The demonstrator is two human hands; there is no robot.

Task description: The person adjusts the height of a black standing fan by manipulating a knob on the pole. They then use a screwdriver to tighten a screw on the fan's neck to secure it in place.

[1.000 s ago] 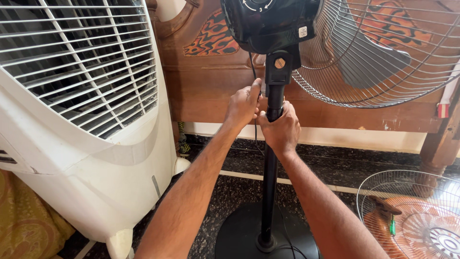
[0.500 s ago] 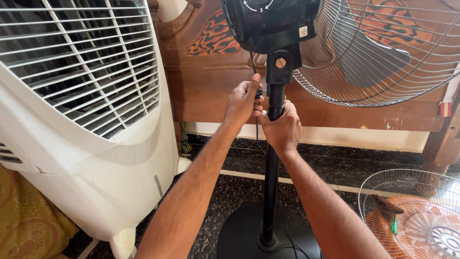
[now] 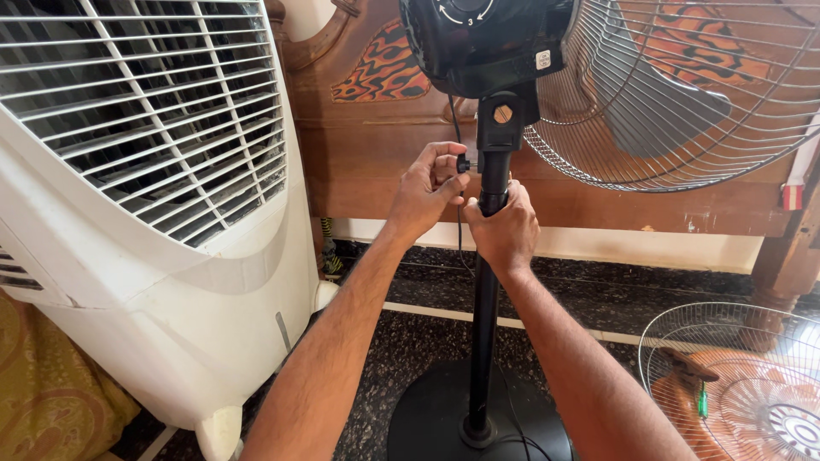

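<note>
Right now: left hand [image 3: 424, 189] pinching small black knob [image 3: 462, 163] on fan pole [image 3: 485, 299], prob. to turn it; right hand [image 3: 504, 229] wrapped round pole just below, steadying; white cooler [image 3: 154, 256] left of pole.

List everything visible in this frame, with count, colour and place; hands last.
Pedestal fan: one, black, centre, round base on the floor.
Small screw knob: one, black, on the pole's left side.
Rear fan guard: one, silver wire, upper right.
Loose fan guard: one, silver wire, lower right on the floor.
Air cooler: one, white, left.
Wooden headboard: one, brown, behind.
Left hand: pinching the knob.
Right hand: gripping the pole.
</note>
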